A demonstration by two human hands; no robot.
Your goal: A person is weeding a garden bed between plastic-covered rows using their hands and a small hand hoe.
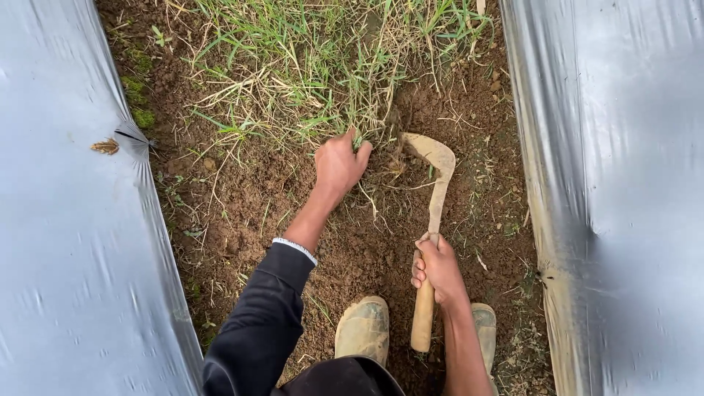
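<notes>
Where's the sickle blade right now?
In the head view, the sickle blade is right of centre, its curved tip in the soil beside the grass clump that the left hand grips; the right hand holds its wooden handle below.

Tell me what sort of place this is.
Probably a farm field furrow between mulched beds: shiny grey plastic sheets flank a strip of bare brown soil, where the left hand grips a green grass clump and the right hand holds a wooden-handled curved sickle.

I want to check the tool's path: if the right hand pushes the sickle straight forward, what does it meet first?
Likely the grass clump roots gripped by the left hand; the sickle in the right hand points there. Depth is unclear.
</notes>
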